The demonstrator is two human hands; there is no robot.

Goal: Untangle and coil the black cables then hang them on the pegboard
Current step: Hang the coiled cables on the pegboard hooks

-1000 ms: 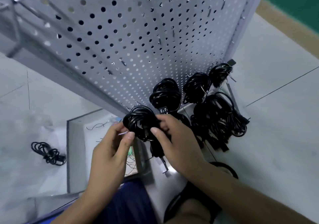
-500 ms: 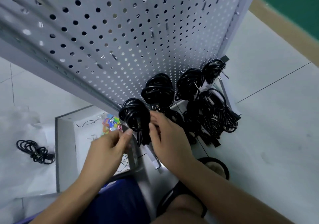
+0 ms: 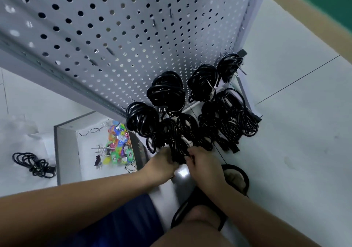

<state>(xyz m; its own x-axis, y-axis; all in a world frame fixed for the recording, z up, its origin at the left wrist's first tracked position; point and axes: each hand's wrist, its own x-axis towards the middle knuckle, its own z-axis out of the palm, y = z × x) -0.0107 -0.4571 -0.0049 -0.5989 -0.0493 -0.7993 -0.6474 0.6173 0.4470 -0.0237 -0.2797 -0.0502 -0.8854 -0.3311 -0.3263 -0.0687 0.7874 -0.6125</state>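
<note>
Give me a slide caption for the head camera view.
Left hand and right hand grip a black cable bundle beneath coils hanging on the pegboard.

An open grey box (image 3: 66,147) holds bright plastic tags (image 3: 118,145) and metal hooks (image 3: 101,149), a black sandal (image 3: 190,203) on the pale floor (image 3: 295,151)

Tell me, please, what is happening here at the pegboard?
A person's left hand and right hand both hold a black cable bundle at the foot of the pegboard. Four coiled cables already hang from its lower hooks, a pile of cables lies on the floor beneath, and one loose cable lies apart on the left.
</note>
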